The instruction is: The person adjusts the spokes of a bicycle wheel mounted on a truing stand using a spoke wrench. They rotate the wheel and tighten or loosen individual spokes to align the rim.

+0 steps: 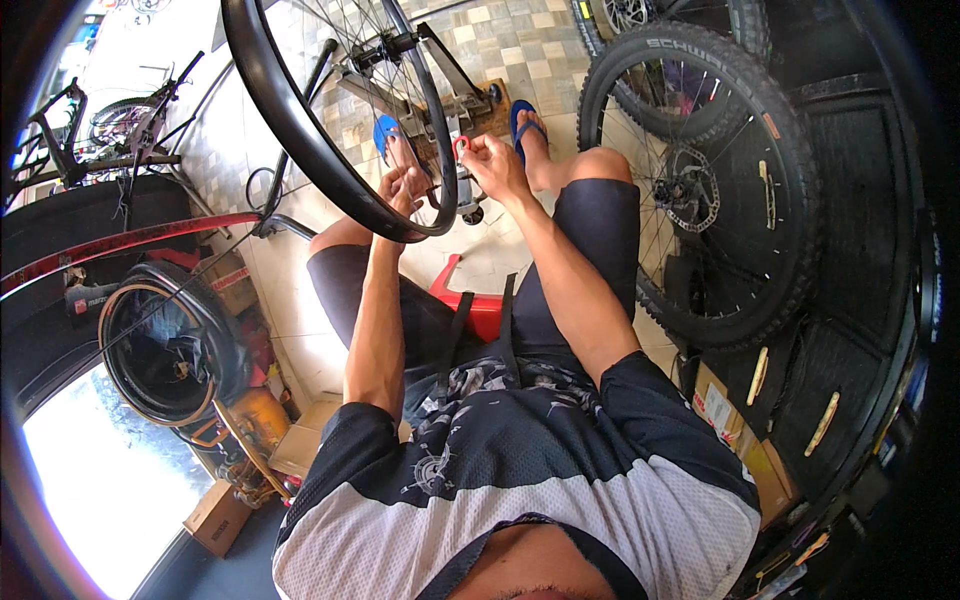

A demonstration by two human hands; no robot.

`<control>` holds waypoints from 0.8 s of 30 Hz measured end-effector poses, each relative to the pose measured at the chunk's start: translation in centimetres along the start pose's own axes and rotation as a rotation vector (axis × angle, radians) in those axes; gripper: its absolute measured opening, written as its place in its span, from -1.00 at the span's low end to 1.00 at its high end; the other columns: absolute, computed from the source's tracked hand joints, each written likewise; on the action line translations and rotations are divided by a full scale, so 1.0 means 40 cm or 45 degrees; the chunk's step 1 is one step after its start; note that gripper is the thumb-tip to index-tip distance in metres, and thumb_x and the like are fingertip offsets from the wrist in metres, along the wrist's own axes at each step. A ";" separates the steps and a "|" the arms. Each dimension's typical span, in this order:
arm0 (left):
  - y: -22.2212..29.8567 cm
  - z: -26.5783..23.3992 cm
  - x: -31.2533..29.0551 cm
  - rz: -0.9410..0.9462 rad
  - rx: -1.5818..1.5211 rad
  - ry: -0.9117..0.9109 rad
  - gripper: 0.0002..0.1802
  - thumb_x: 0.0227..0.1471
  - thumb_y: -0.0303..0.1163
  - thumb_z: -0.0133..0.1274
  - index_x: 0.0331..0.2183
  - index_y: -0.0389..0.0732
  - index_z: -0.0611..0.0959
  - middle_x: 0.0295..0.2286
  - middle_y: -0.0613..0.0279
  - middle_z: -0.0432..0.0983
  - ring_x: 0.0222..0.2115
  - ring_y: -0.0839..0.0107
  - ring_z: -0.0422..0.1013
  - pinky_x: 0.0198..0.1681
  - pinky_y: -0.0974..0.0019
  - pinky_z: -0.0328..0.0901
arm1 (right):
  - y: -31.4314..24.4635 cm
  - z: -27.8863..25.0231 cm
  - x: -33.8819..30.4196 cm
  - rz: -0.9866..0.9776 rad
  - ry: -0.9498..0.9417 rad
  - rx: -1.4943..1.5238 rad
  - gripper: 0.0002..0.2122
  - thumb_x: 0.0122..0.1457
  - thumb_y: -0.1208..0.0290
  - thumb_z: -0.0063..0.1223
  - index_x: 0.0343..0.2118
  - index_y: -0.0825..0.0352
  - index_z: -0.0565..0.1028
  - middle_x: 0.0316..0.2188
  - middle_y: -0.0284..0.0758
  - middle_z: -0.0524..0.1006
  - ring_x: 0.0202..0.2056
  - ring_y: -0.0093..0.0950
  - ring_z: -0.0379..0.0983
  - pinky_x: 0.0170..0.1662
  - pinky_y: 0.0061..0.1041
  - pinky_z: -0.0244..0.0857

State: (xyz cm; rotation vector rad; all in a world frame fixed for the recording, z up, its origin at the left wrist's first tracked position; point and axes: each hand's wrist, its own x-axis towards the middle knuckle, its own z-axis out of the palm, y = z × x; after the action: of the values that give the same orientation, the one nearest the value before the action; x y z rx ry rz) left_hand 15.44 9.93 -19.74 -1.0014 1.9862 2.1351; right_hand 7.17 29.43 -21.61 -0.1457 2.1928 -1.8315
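Observation:
A bicycle wheel with a black rim point(300, 130) stands upright in front of me, held at its hub in a metal truing stand point(455, 80). My left hand point(402, 188) is at the lower part of the wheel, among the thin spokes, its fingers curled together; what they grip is too small to make out. Just right of the rim, my right hand point(497, 170) pinches a small red ring-shaped tool point(461, 146) between thumb and fingers. Below the hands, the stand's lower metal arm point(470, 198) reaches close to the rim.
A red stool point(484, 318) is under me, between my knees. To my right, a wheel with a knobby tire point(795, 200) leans by a black panel. At left are a red frame tube point(130, 240), stacked wheels and tires point(215, 330), and cardboard boxes point(218, 517).

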 end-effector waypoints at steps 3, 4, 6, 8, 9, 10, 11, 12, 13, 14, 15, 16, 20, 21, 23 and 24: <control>0.049 0.012 -0.012 0.046 -0.076 -0.125 -0.31 0.26 -0.11 0.08 0.25 -0.23 0.26 -0.03 0.04 0.43 -0.04 0.28 0.45 -0.03 0.21 0.45 | 0.005 0.002 -0.002 0.045 0.000 -0.030 -0.75 0.17 0.28 0.19 -0.29 0.42 0.54 -0.44 -0.27 0.65 -0.37 -0.48 0.59 -0.27 -0.48 0.40; 0.072 0.015 -0.021 0.094 -0.166 -0.202 -0.30 0.26 -0.10 0.07 0.26 -0.23 0.24 0.02 0.01 0.40 0.01 0.22 0.43 0.01 0.14 0.43 | 0.008 0.005 -0.003 0.041 0.010 -0.063 -0.74 0.16 0.27 0.19 -0.29 0.41 0.55 -0.43 -0.27 0.65 -0.37 -0.47 0.59 -0.27 -0.47 0.41; 0.126 0.013 -0.044 0.098 -0.323 -0.288 -0.29 0.27 -0.10 0.06 0.27 -0.23 0.21 0.11 -0.06 0.32 0.10 0.11 0.38 0.09 0.02 0.41 | 0.014 0.019 -0.004 0.055 -0.012 -0.139 -0.73 0.15 0.25 0.19 -0.29 0.41 0.55 -0.43 -0.26 0.65 -0.36 -0.45 0.59 -0.27 -0.45 0.41; 0.186 0.013 -0.064 0.017 -0.353 -0.315 -0.24 0.25 -0.03 0.07 0.27 -0.26 0.23 0.16 -0.09 0.26 0.16 0.02 0.31 0.11 -0.10 0.39 | 0.021 0.028 -0.006 0.129 -0.074 -0.249 -0.71 0.14 0.21 0.19 -0.28 0.40 0.56 -0.42 -0.25 0.65 -0.36 -0.43 0.59 -0.27 -0.43 0.42; 0.215 0.009 -0.074 -0.014 -0.244 -0.333 -0.24 0.23 -0.01 0.08 0.26 -0.25 0.26 0.17 -0.06 0.26 0.14 0.03 0.33 0.10 -0.09 0.40 | 0.025 0.031 -0.009 0.134 -0.090 -0.291 -0.67 0.13 0.16 0.19 -0.29 0.39 0.57 -0.41 -0.23 0.66 -0.37 -0.39 0.60 -0.27 -0.41 0.43; 0.238 0.008 -0.084 -0.012 -0.154 -0.380 -0.24 0.22 0.02 0.09 0.25 -0.25 0.30 0.18 -0.04 0.26 0.13 0.04 0.34 0.08 -0.09 0.41 | 0.028 0.034 -0.011 0.089 -0.110 -0.260 -0.67 0.13 0.15 0.19 -0.30 0.39 0.57 -0.42 -0.23 0.65 -0.37 -0.39 0.60 -0.27 -0.41 0.43; 0.250 0.018 -0.095 -0.068 -0.211 -0.323 -0.24 0.19 0.04 0.12 0.20 -0.29 0.34 0.10 0.01 0.33 0.07 0.09 0.39 0.02 -0.03 0.43 | 0.030 0.036 -0.015 0.082 -0.129 -0.250 -0.66 0.13 0.14 0.19 -0.30 0.39 0.57 -0.42 -0.23 0.65 -0.37 -0.39 0.60 -0.27 -0.40 0.42; 0.258 0.027 -0.104 -0.086 -0.282 -0.289 -0.23 0.16 0.07 0.15 0.15 -0.34 0.38 0.03 0.06 0.40 0.01 0.15 0.44 -0.03 0.03 0.45 | 0.031 0.036 -0.017 0.101 -0.146 -0.262 -0.66 0.13 0.13 0.19 -0.30 0.39 0.57 -0.42 -0.23 0.65 -0.38 -0.38 0.60 -0.27 -0.40 0.42; 0.265 0.032 -0.111 -0.114 -0.353 -0.271 -0.21 0.13 0.09 0.19 0.10 -0.38 0.42 -0.04 0.11 0.47 -0.06 0.21 0.49 -0.09 0.08 0.47 | 0.031 0.037 -0.019 0.081 -0.151 -0.248 -0.66 0.13 0.13 0.19 -0.31 0.39 0.57 -0.43 -0.23 0.65 -0.38 -0.38 0.60 -0.27 -0.40 0.42; 0.271 0.035 -0.114 -0.086 -0.333 -0.275 -0.22 0.12 0.10 0.19 0.09 -0.36 0.42 -0.05 0.10 0.48 -0.06 0.20 0.49 -0.10 0.07 0.48 | 0.030 0.038 -0.021 0.086 -0.153 -0.254 -0.66 0.13 0.13 0.19 -0.31 0.39 0.57 -0.43 -0.23 0.65 -0.39 -0.38 0.60 -0.28 -0.39 0.42; 0.276 0.037 -0.115 -0.067 -0.314 -0.296 -0.22 0.11 0.11 0.19 0.09 -0.34 0.42 -0.05 0.09 0.49 -0.06 0.19 0.49 -0.11 0.06 0.48 | 0.028 0.037 -0.022 0.120 -0.151 -0.287 -0.66 0.13 0.13 0.19 -0.31 0.39 0.56 -0.44 -0.23 0.65 -0.39 -0.37 0.60 -0.28 -0.39 0.42; 0.278 0.038 -0.115 -0.077 -0.292 -0.280 -0.22 0.11 0.12 0.20 0.08 -0.32 0.41 -0.06 0.08 0.49 -0.06 0.18 0.50 -0.12 0.05 0.49 | 0.024 0.035 -0.024 0.094 -0.163 -0.288 -0.66 0.13 0.13 0.19 -0.31 0.39 0.56 -0.45 -0.24 0.65 -0.40 -0.38 0.59 -0.29 -0.40 0.41; 0.256 0.038 -0.107 -0.062 -0.167 -0.224 -0.26 0.13 0.13 0.16 0.10 -0.22 0.38 -0.08 0.09 0.50 -0.08 0.19 0.51 -0.15 0.07 0.50 | 0.006 0.017 -0.034 0.108 -0.199 -0.269 -0.68 0.12 0.16 0.20 -0.33 0.38 0.56 -0.48 -0.28 0.63 -0.44 -0.46 0.56 -0.33 -0.45 0.39; 0.243 0.038 -0.101 -0.065 -0.208 -0.218 -0.27 0.14 0.14 0.15 0.09 -0.20 0.37 -0.08 0.08 0.50 -0.09 0.19 0.51 -0.15 0.07 0.50 | 0.002 0.013 -0.039 0.137 -0.204 -0.255 -0.69 0.12 0.17 0.20 -0.33 0.38 0.56 -0.49 -0.29 0.62 -0.45 -0.49 0.54 -0.34 -0.47 0.38; 0.207 0.028 -0.086 -0.068 -0.395 -0.216 -0.33 0.16 0.18 0.09 0.02 -0.19 0.41 -0.12 0.09 0.51 -0.13 0.22 0.52 -0.19 0.06 0.52 | -0.005 0.009 -0.042 0.165 -0.244 -0.254 -0.70 0.11 0.18 0.21 -0.34 0.38 0.56 -0.51 -0.32 0.61 -0.47 -0.54 0.51 -0.36 -0.50 0.36; 0.185 0.021 -0.073 -0.099 -0.418 -0.181 -0.32 0.17 0.19 0.08 0.02 -0.19 0.42 -0.12 0.09 0.51 -0.15 0.24 0.52 -0.20 0.07 0.52 | -0.007 0.006 -0.044 0.189 -0.265 -0.265 -0.70 0.11 0.18 0.21 -0.34 0.38 0.56 -0.52 -0.33 0.60 -0.48 -0.57 0.50 -0.37 -0.52 0.35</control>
State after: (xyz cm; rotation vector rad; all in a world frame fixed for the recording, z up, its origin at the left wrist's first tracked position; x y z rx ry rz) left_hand 13.99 10.56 -11.88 -0.9143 1.5415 2.4622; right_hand 8.90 29.58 -21.12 -0.2002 2.1788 -1.4397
